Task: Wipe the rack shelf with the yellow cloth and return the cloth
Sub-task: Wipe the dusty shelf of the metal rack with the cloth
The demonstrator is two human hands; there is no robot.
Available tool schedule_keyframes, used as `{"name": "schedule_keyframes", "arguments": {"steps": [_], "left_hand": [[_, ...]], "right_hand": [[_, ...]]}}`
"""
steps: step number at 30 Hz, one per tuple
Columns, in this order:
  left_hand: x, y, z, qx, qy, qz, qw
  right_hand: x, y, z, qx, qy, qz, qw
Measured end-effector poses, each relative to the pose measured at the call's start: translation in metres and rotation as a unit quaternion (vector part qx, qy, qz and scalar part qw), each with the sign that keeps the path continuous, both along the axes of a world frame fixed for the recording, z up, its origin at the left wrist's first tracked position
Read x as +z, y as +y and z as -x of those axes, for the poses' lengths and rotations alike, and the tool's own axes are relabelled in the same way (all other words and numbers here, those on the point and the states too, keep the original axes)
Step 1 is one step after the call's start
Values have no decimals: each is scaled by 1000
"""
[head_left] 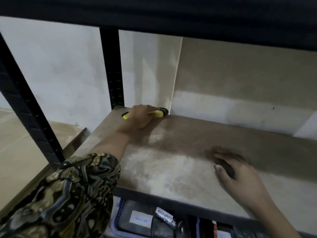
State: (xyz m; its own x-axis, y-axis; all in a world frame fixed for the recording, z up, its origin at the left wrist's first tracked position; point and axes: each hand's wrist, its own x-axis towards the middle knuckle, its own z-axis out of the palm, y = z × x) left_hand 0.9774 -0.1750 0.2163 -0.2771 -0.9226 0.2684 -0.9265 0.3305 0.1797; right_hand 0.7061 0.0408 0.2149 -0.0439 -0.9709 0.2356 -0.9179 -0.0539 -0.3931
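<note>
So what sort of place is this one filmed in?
Probably a storeroom or utility space: a black metal rack with a dusty board shelf, bare pale walls, and labelled storage bins on the level below.

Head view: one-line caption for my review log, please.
Left hand presses the yellow cloth into the shelf's back left corner; right hand rests flat on it.

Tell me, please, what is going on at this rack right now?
A person is wiping a rack shelf. The left hand reaches to the far back corner, next to the black upright, and presses the yellow cloth down on the board. The right hand rests flat on the shelf nearer the front. A pale dusty patch shows in the middle of the shelf. Below the shelf, a bin with labelled packets is partly visible.
</note>
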Motion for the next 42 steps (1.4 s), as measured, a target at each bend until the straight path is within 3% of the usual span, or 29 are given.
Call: {"name": "schedule_keyframes", "arguments": {"steps": [8,13,17,20,23,26,34,39,42], "left_hand": [[4,85,34,-102,25,-55,993],[4,168,59,-146,40,-20,988],[31,174,35,-20,7,52,998],[55,155,-11,86,30,128,988],[42,144,-52,190,-4,52,980],[10,157,-61,197,13,-28,980],[-2,205,26,91,19,17,995],[27,199,-31,221,59,91,969],[32,188,-64,242,26,44,969]], "right_hand": [[-3,1,3,12,12,3,1000],[-3,1,2,11,12,-3,1000],[1,7,6,33,-22,0,999],[2,14,14,48,-32,-16,998],[0,21,16,58,-33,-13,998],[-4,25,14,65,-34,1,997],[-7,27,12,59,-34,12,998],[-8,26,16,59,-52,25,997],[-6,27,35,36,-8,-2,999]]}}
